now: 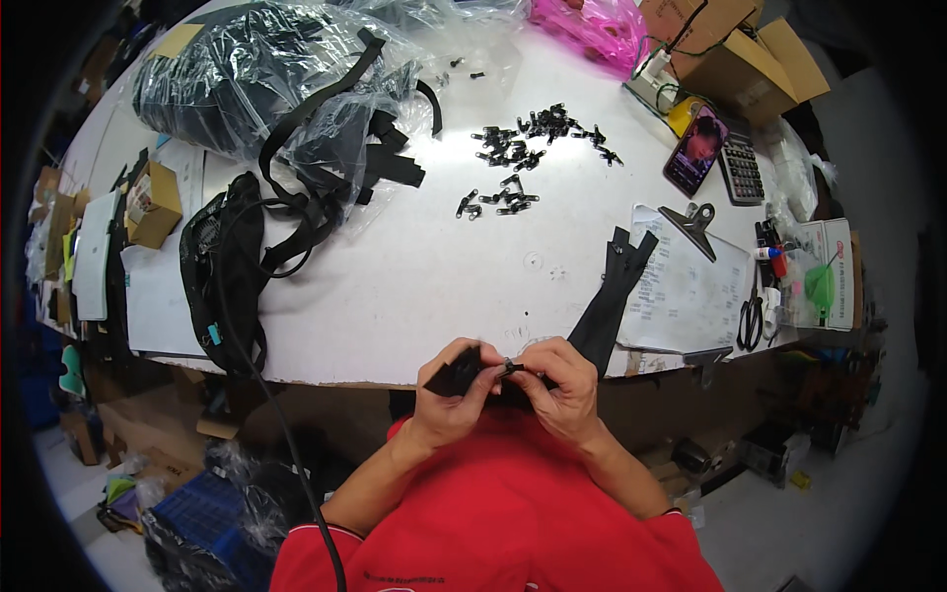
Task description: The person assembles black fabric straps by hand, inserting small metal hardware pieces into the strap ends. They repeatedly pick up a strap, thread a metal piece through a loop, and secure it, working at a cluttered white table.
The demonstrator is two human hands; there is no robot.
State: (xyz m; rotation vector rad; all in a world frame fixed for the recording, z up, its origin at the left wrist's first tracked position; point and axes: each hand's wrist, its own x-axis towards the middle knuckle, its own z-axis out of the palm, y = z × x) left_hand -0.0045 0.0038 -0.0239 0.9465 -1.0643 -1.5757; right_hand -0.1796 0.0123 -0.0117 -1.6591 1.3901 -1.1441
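Note:
My left hand (452, 400) is closed on a folded end of black zipper tape (455, 373), just off the table's near edge. Thumb and finger of my right hand (562, 387) pinch a small dark zipper slider (509, 368), held against the left fingertips; how it sits on the tape is hidden by the fingers. Right of my right hand, a finished-looking black zipper strip (610, 296) lies on the table, its split end pointing away from me. Loose black zipper sliders (508, 153) are heaped farther off, mid-table, with a smaller group (513, 202) closer in.
Plastic-wrapped black rolls (256, 79) and loose black straps (395, 166) occupy the left back. A black cable (247, 345) hangs down at left. On the right are a clipboard (691, 286), scissors (751, 321), a phone (696, 153), a calculator (742, 168) and cardboard boxes (745, 74).

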